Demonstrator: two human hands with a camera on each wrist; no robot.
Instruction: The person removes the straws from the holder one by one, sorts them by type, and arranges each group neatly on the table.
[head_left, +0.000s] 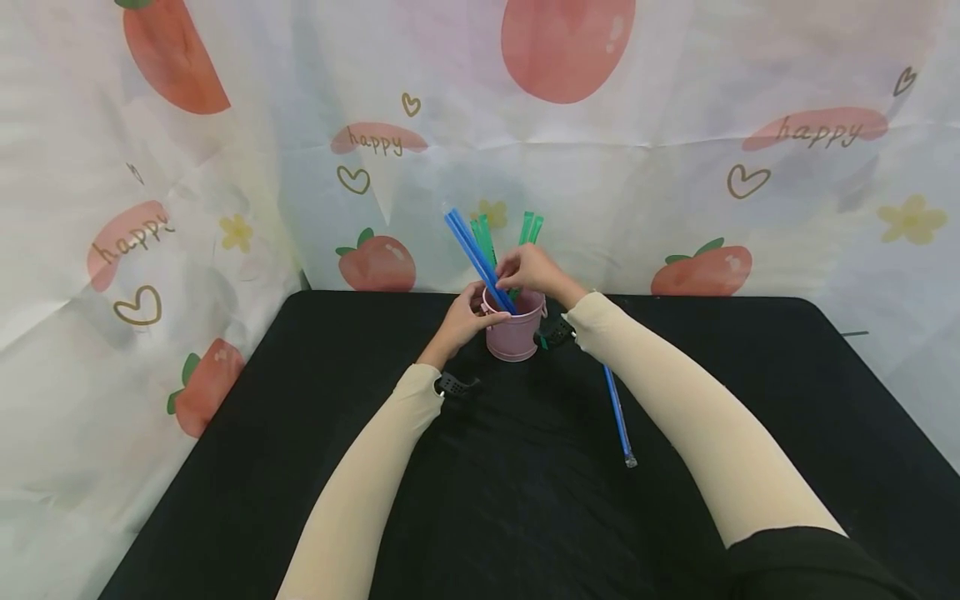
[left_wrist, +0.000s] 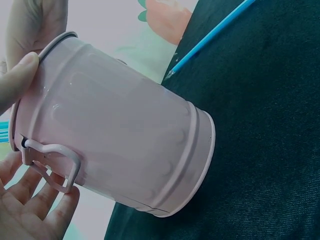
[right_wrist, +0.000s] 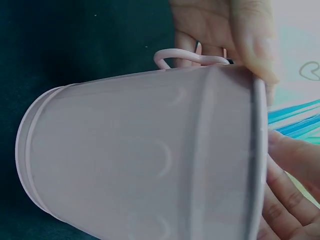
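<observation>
Right sleeve [head_left: 697,417]: nearest.
Left hand [head_left: 460,323]: grips pink bucket [head_left: 512,340]; keep steady.
Right hand [head_left: 538,272]: at blue sticks [head_left: 470,243], can't tell if pinching; guide gently.

Pink bucket [head_left: 513,338]: upright on the black worktop [head_left: 510,500], ribbed, rim wider than base, looped side handles.
Blue sticks [head_left: 471,244]: slim, straight, bunched inside the bucket, leaning left.
Green sticks [head_left: 486,237]: two clusters rising from it, one close beside the blue.
Loose blue stick [head_left: 618,417]: lying flat, right of the bucket.
</observation>
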